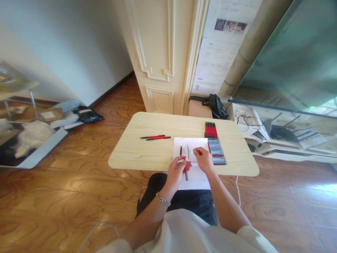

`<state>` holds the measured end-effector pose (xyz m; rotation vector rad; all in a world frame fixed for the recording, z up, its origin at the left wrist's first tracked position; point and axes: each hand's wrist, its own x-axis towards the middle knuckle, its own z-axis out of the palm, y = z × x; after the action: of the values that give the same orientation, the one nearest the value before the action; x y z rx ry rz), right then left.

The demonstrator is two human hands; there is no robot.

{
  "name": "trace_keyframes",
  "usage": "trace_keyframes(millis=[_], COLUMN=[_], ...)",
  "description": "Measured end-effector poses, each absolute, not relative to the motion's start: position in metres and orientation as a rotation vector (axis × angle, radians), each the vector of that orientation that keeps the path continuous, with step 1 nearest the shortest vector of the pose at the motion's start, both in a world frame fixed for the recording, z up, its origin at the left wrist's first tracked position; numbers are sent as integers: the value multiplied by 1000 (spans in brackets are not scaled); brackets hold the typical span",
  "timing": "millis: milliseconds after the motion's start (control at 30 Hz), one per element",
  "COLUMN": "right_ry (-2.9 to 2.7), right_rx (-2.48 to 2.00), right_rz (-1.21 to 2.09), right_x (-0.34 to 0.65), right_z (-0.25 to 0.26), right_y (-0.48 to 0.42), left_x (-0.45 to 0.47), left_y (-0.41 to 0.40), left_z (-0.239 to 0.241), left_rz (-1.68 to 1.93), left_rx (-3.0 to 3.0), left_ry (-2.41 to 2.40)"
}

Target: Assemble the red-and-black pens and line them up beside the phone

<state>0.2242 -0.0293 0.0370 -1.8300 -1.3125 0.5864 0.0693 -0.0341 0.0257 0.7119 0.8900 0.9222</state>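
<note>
My left hand (176, 171) is closed around the red barrel of a pen (186, 173), which points down toward me over the white paper (196, 181). To its right, my right hand (204, 160) makes a pinch above the paper; whatever lies between its fingertips is too small to make out. Between and beyond the hands, a short black pen part (181, 150) and a thin dark stick like a pen refill (188, 152) lie on the sheet. Two red and black pens (158, 138) rest on the table to the left.
A row of several red and black pens (211, 130) lies at the table's (126, 151) right, above a dark pixelated item (217, 151). The paper overhangs the front edge onto my lap. Behind stand a black bag (217, 106) and a large screen (289, 66).
</note>
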Motion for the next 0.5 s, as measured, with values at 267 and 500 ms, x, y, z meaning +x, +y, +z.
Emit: trace_keyframes(millis=[267,500], right_ry=[-1370,-1208], right_rx=[-1621,-1788], right_rz=[889,797], right_x=[198,230], right_z=[45,37], right_y=[-68,-42], left_x=[74,72], left_y=[-29,-29], left_z=[29,19], left_rz=[1019,981], left_rx=[899,974], left_ry=[906,905])
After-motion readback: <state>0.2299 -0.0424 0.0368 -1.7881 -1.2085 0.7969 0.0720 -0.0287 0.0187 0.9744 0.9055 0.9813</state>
